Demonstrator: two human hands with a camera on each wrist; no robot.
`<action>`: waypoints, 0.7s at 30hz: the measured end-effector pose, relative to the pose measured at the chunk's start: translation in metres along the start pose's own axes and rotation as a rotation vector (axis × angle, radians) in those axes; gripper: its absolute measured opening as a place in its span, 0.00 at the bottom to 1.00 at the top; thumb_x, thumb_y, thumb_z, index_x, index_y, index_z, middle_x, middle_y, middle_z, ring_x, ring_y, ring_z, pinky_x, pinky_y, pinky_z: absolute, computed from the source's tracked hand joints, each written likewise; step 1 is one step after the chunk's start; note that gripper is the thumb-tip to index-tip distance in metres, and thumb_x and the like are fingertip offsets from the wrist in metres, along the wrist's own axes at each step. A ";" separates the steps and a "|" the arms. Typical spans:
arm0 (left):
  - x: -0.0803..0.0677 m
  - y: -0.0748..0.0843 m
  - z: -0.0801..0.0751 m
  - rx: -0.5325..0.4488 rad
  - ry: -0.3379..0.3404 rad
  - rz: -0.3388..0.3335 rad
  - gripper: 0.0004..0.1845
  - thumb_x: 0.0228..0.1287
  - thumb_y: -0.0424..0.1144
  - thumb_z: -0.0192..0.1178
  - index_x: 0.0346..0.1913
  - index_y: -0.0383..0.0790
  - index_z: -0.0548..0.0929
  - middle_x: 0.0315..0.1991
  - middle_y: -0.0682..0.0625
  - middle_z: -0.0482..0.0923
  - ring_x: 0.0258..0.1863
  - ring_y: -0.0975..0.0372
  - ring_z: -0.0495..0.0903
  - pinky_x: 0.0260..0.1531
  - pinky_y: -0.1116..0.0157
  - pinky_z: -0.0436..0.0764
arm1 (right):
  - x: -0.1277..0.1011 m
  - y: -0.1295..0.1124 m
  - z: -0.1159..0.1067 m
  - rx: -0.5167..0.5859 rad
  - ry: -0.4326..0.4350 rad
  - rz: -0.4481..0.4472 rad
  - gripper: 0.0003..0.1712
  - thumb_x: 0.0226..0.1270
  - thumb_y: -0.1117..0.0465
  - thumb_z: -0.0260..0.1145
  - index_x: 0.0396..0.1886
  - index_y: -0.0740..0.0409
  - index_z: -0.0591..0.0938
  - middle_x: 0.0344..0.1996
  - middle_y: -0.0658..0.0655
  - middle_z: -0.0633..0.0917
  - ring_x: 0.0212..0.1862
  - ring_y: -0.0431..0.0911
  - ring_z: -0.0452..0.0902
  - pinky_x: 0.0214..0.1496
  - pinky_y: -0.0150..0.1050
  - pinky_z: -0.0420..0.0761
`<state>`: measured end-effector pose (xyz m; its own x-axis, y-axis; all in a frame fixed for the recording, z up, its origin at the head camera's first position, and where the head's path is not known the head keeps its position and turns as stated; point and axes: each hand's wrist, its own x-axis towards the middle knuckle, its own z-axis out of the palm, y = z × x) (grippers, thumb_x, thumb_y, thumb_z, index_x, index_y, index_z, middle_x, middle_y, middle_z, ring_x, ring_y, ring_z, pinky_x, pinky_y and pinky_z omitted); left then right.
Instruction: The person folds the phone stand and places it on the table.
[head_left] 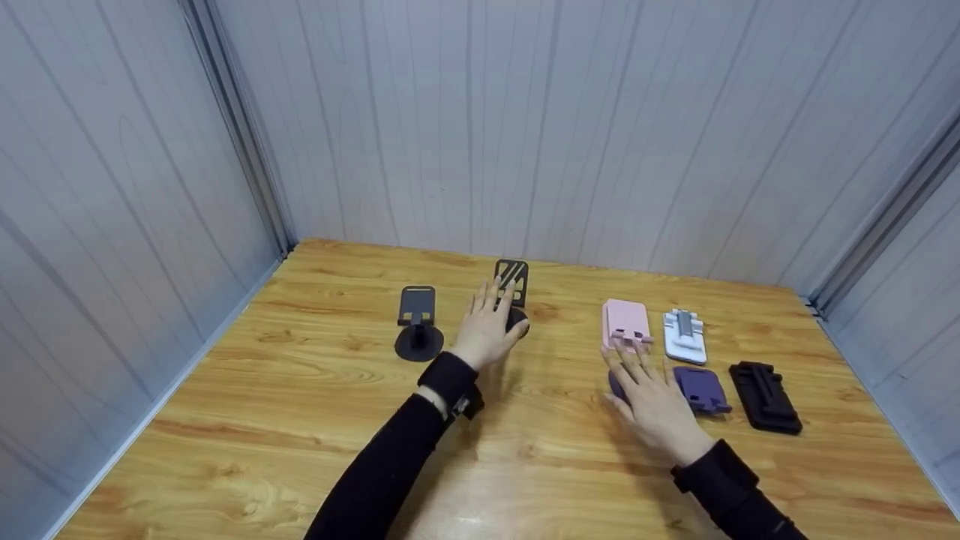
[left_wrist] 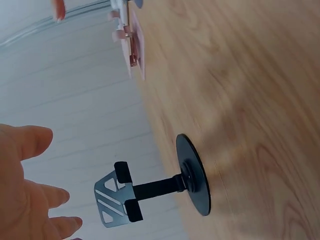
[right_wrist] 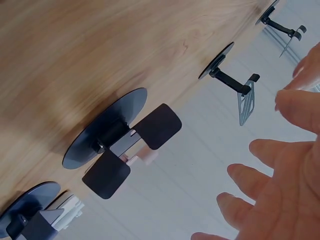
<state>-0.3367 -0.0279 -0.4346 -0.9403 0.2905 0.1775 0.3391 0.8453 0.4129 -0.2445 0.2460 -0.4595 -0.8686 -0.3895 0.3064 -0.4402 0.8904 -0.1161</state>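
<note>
A person's left hand, fingers apart and holding nothing, reaches for an upright black phone stand just beyond its fingertips on the table. The right hand, fingers spread, hovers over a purple stand, fingertips near a folded pink stand.

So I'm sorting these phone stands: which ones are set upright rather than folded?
The two black stands on round bases: one by the left hand, stand, and another farther left.

On the wooden worktop, two black round-based phone stands sit left, one behind the left hand; four folded stands lie right, pink slab beyond the right hand.
</note>
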 end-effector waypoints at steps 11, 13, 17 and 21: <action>0.033 -0.020 0.000 -0.366 0.084 -0.080 0.42 0.72 0.44 0.52 0.77 0.26 0.45 0.77 0.29 0.46 0.77 0.39 0.45 0.78 0.47 0.46 | -0.001 -0.004 0.000 0.004 0.003 0.010 0.36 0.70 0.54 0.63 0.74 0.59 0.65 0.72 0.67 0.67 0.75 0.66 0.56 0.71 0.72 0.56; 0.035 -0.026 0.002 -0.472 0.070 -0.120 0.40 0.73 0.43 0.50 0.76 0.24 0.45 0.77 0.29 0.45 0.78 0.40 0.45 0.79 0.49 0.46 | -0.002 -0.004 -0.001 0.017 0.004 0.008 0.36 0.70 0.54 0.63 0.74 0.60 0.65 0.73 0.67 0.66 0.75 0.66 0.55 0.72 0.72 0.54; 0.039 -0.033 0.008 -0.667 0.040 -0.211 0.37 0.75 0.41 0.48 0.77 0.27 0.45 0.78 0.33 0.44 0.79 0.45 0.45 0.79 0.53 0.47 | -0.004 -0.003 -0.004 0.020 0.001 0.006 0.36 0.71 0.54 0.62 0.74 0.62 0.64 0.73 0.67 0.65 0.75 0.66 0.55 0.72 0.72 0.53; 0.042 -0.036 0.014 -0.824 0.040 -0.264 0.34 0.77 0.38 0.46 0.77 0.27 0.48 0.76 0.32 0.53 0.77 0.46 0.53 0.78 0.55 0.54 | -0.006 -0.001 -0.006 0.038 -0.013 0.021 0.37 0.72 0.54 0.61 0.75 0.63 0.63 0.74 0.68 0.63 0.75 0.66 0.54 0.72 0.72 0.52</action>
<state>-0.3888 -0.0403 -0.4543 -0.9947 0.1021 0.0095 0.0383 0.2836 0.9582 -0.2369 0.2490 -0.4554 -0.8805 -0.3743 0.2908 -0.4301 0.8888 -0.1583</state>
